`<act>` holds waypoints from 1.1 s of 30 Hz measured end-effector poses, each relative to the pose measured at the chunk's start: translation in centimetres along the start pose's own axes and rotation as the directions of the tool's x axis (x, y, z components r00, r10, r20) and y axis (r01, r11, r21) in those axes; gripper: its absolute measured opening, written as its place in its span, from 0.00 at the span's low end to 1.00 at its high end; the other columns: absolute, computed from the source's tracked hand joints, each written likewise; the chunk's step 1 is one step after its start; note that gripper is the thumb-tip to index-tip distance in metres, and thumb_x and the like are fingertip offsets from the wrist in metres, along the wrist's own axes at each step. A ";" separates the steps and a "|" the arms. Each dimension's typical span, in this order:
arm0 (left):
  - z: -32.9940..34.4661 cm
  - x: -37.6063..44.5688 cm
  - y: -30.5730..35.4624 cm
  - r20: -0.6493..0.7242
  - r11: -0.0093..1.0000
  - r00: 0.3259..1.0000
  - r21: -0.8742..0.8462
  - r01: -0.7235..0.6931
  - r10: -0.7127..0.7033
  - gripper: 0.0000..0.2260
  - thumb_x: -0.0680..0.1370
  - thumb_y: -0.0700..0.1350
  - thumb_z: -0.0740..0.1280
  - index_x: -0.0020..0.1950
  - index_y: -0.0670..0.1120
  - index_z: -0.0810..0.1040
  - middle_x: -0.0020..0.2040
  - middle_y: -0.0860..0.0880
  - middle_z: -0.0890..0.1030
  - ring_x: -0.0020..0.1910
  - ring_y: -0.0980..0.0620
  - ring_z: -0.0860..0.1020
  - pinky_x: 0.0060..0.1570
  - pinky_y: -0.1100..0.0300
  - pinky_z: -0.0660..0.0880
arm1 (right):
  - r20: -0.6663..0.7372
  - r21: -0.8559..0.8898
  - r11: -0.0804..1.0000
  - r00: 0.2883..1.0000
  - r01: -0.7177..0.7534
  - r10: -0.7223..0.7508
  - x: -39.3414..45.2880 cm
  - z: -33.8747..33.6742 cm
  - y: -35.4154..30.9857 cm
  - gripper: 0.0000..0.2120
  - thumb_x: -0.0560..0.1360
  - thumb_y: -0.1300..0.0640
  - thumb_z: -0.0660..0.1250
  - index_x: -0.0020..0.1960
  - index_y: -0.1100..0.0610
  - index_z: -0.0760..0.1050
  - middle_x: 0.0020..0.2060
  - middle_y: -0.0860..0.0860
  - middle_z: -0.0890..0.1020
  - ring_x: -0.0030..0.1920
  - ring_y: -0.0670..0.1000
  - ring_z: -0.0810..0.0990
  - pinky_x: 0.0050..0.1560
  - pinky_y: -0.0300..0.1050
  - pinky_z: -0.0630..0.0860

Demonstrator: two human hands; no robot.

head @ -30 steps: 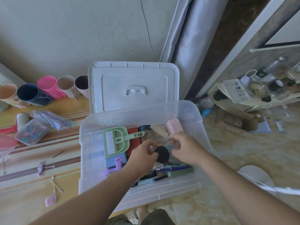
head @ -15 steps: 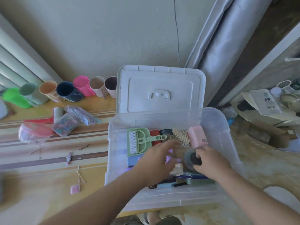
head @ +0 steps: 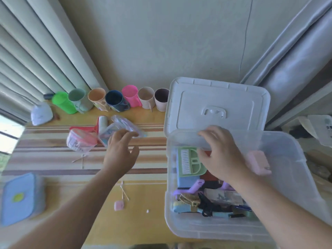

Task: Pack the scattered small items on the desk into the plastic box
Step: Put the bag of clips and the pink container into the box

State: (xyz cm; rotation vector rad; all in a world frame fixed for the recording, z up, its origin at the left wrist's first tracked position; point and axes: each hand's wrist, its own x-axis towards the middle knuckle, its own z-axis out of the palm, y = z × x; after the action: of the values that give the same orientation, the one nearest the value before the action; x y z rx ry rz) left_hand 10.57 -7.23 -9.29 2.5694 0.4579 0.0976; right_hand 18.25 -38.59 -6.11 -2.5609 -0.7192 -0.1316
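Scattered small items lie across the striped wooden desk (head: 45, 148), with more already inside the clear plastic box (head: 179, 225) at the right. Far left, near the desk's front edge, sits a pale blue rectangular pouch with a yellow dot (head: 19, 198). Behind it, a row of plastic cups stands along the wall: a bright green cup (head: 62, 102), then grey-green, peach, dark blue, pink, beige and mauve ones. In front of the cups lie a clear bag holding a pink-lidded container (head: 80, 141) and a small transparent case of coloured bits (head: 107, 136), with a red-handled roller (head: 98, 125) just behind them. The left hand (head: 119, 155) hovers over the desk with fingers spread and relaxed, fingertips at the transparent case; motion blur hides whether they touch it. Nearer the front edge are thin cotton swabs (head: 124, 192) and a small pink square piece (head: 118, 205).

The plastic box stands on the desk's right end, its white lid (head: 217, 105) propped upright behind it. The right hand (head: 221, 155) reaches over the box's far rim, fingers loosely curled, gripping nothing. Inside lie a green mini dustpan with a white brush (head: 188, 161), a pale pink block (head: 258, 163), lilac clips (head: 195, 186) and a dark tangle of smaller pieces.
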 end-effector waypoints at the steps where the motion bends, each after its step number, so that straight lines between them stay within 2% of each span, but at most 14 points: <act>1: -0.3 0.1 -1.8 0.018 0.999 0.999 0.016 0.041 -0.041 0.21 0.74 0.42 0.74 0.67 0.52 0.79 0.66 0.46 0.74 0.67 0.38 0.71 0.67 0.40 0.71 | -0.022 0.019 0.999 0.999 0.050 -0.050 1.5 1.1 -2.1 0.18 0.74 0.58 0.71 0.63 0.58 0.79 0.59 0.55 0.77 0.60 0.61 0.76 0.60 0.56 0.76; 5: -1.8 1.4 -9.0 0.063 0.989 0.991 0.097 0.113 -0.119 0.25 0.73 0.43 0.74 0.69 0.53 0.77 0.67 0.45 0.71 0.67 0.37 0.70 0.64 0.39 0.74 | 0.016 0.085 0.990 0.993 0.117 -0.118 7.1 6.6 -9.8 0.20 0.72 0.57 0.69 0.64 0.57 0.78 0.58 0.54 0.76 0.59 0.59 0.75 0.54 0.56 0.79; 8: -2.1 3.8 -12.5 0.187 0.975 0.970 0.187 0.119 -0.155 0.31 0.72 0.44 0.72 0.74 0.54 0.69 0.72 0.43 0.66 0.70 0.35 0.67 0.66 0.39 0.71 | 0.200 0.046 0.998 0.979 0.037 -0.045 11.0 11.6 -13.9 0.23 0.74 0.55 0.69 0.69 0.52 0.74 0.62 0.51 0.73 0.63 0.56 0.71 0.52 0.54 0.79; 11: -1.3 6.5 -14.2 0.262 0.979 0.955 0.183 0.092 -0.139 0.35 0.72 0.41 0.70 0.76 0.57 0.61 0.74 0.44 0.60 0.73 0.36 0.65 0.65 0.40 0.72 | 0.350 -0.058 0.998 0.935 -0.033 0.051 14.3 17.0 -15.7 0.24 0.75 0.52 0.70 0.70 0.49 0.69 0.61 0.50 0.71 0.63 0.57 0.70 0.51 0.53 0.77; 16: 1.3 9.7 -16.8 0.315 0.983 0.944 0.174 0.049 -0.103 0.37 0.75 0.45 0.71 0.78 0.58 0.54 0.75 0.46 0.58 0.75 0.40 0.60 0.67 0.43 0.71 | 0.453 -0.175 0.980 0.876 -0.095 0.166 17.5 24.3 -15.1 0.24 0.75 0.51 0.73 0.66 0.48 0.66 0.59 0.51 0.71 0.59 0.58 0.72 0.44 0.52 0.73; 18: 2.6 10.2 -17.8 0.284 0.981 0.955 0.193 0.034 -0.089 0.40 0.74 0.44 0.72 0.78 0.58 0.52 0.74 0.47 0.59 0.74 0.41 0.60 0.68 0.45 0.70 | 0.471 -0.184 0.975 0.859 -0.127 0.201 18.1 26.7 -14.3 0.28 0.75 0.51 0.74 0.69 0.47 0.64 0.59 0.52 0.72 0.58 0.59 0.74 0.44 0.53 0.74; 20: 3.6 10.6 -18.4 0.211 0.975 0.975 0.223 0.018 -0.066 0.41 0.72 0.41 0.72 0.78 0.58 0.54 0.72 0.47 0.63 0.70 0.40 0.64 0.67 0.47 0.69 | 0.512 -0.165 0.974 0.831 -0.154 0.218 18.2 28.6 -14.0 0.34 0.74 0.50 0.74 0.75 0.43 0.60 0.59 0.53 0.75 0.58 0.61 0.76 0.47 0.55 0.78; 22: 4.2 10.9 -18.3 0.165 0.967 0.983 0.254 0.031 -0.075 0.39 0.71 0.40 0.71 0.76 0.58 0.57 0.68 0.45 0.68 0.65 0.39 0.69 0.62 0.48 0.70 | 0.525 -0.162 0.971 0.817 -0.178 0.238 17.9 29.9 -14.0 0.37 0.76 0.50 0.73 0.78 0.42 0.57 0.57 0.55 0.77 0.55 0.62 0.78 0.49 0.58 0.81; 25: 4.0 11.3 -18.1 0.195 0.961 0.975 0.271 0.053 -0.109 0.38 0.70 0.43 0.72 0.76 0.57 0.59 0.65 0.44 0.71 0.60 0.39 0.71 0.60 0.47 0.71 | 0.466 -0.199 0.948 0.827 -0.250 0.316 17.1 30.2 -14.4 0.31 0.77 0.53 0.72 0.75 0.44 0.62 0.51 0.54 0.79 0.51 0.60 0.81 0.43 0.53 0.79; 28: 2.9 10.0 -18.2 0.258 0.985 0.961 0.159 0.059 -0.100 0.41 0.68 0.46 0.72 0.77 0.56 0.58 0.63 0.43 0.71 0.59 0.38 0.70 0.59 0.46 0.73 | 0.457 -0.221 0.919 0.798 -0.326 0.393 16.2 28.9 -14.6 0.24 0.76 0.55 0.74 0.67 0.49 0.67 0.49 0.52 0.82 0.48 0.58 0.82 0.38 0.48 0.73; 31: 0.9 7.1 -17.9 0.274 0.995 0.956 0.024 0.101 -0.104 0.42 0.66 0.47 0.73 0.77 0.58 0.59 0.61 0.45 0.71 0.59 0.41 0.70 0.55 0.50 0.72 | 0.480 -0.155 0.903 0.769 -0.401 0.423 15.4 26.3 -14.6 0.13 0.76 0.52 0.73 0.55 0.50 0.72 0.47 0.48 0.80 0.45 0.55 0.80 0.36 0.47 0.74; 33: -0.7 4.8 -17.0 0.245 0.990 0.963 -0.049 0.131 -0.115 0.42 0.66 0.47 0.74 0.77 0.59 0.61 0.59 0.49 0.70 0.59 0.43 0.71 0.54 0.51 0.72 | 0.459 -0.056 0.899 0.788 -0.434 0.409 15.0 23.5 -15.0 0.11 0.76 0.50 0.72 0.55 0.49 0.74 0.47 0.46 0.80 0.44 0.53 0.79 0.34 0.46 0.71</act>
State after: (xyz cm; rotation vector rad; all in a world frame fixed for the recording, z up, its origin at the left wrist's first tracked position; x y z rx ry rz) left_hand 9.79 8.40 -17.45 2.4416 0.5105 -0.2387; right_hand 22.57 -9.31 -17.40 -2.6505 -0.2712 0.6593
